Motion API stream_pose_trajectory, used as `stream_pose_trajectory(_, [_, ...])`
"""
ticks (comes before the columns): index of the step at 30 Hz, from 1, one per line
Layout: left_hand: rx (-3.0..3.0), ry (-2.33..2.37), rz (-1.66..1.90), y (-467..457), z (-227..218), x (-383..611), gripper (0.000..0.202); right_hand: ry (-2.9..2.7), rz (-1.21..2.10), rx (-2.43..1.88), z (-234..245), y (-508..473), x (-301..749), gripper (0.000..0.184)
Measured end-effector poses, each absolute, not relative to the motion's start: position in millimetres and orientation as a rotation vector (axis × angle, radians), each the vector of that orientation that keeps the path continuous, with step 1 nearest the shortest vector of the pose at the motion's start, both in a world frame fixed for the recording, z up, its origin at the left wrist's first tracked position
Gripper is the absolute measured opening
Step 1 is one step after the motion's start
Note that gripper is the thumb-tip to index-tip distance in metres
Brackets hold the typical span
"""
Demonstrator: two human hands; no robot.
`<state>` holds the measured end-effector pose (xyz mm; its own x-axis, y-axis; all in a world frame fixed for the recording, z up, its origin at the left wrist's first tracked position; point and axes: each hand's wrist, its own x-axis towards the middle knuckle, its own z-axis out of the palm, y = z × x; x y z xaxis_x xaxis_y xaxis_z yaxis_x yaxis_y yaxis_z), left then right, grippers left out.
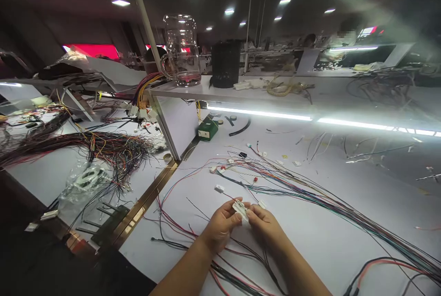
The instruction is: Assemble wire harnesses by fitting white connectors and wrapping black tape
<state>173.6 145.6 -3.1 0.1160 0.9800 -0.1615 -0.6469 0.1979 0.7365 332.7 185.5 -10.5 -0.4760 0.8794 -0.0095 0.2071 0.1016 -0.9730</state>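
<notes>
Between my two hands is a white plastic connector (240,208), held just above the white tabletop. My left hand (220,225) is closed on its left side, the thumb pressed along it. From the right, my right hand (268,228) pinches at the same connector; any wire end between these fingertips is too small to make out. A thin dark wire runs from near my left fingers to a small white plug (219,188). Another small white plug (262,204) shows just beyond my right fingers. Dark and red wires (251,252) pass beneath both wrists.
A long bundle of coloured wires (303,197) stretches across the table to the right. At the back are a green box (207,128) and a lit strip lamp (262,112) under a shelf bearing a glass jar (186,53) and a black mesh cup (225,64). A metal edge (151,195) borders the left bench.
</notes>
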Motion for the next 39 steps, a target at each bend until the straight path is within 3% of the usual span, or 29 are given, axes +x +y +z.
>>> stream_pose_trajectory(8, [0.587,0.762,1.333,147,-3,174,0.019,-1.796,1.613,-0.980,2,180,333,0.041])
stream_pose_trajectory(20, [0.539,0.923,1.384,149,-1,183,0.026,-1.978,1.221,-1.121,-17,177,326,0.037])
stream_pose_trajectory(27, [0.507,0.944,1.299,151,2,177,0.043,-2.016,1.249,-1.175,-14,177,327,0.036])
stream_pose_trajectory(39, [0.839,1.195,1.227,103,31,142,0.037,-2.026,1.191,-1.278,-13,177,321,0.042])
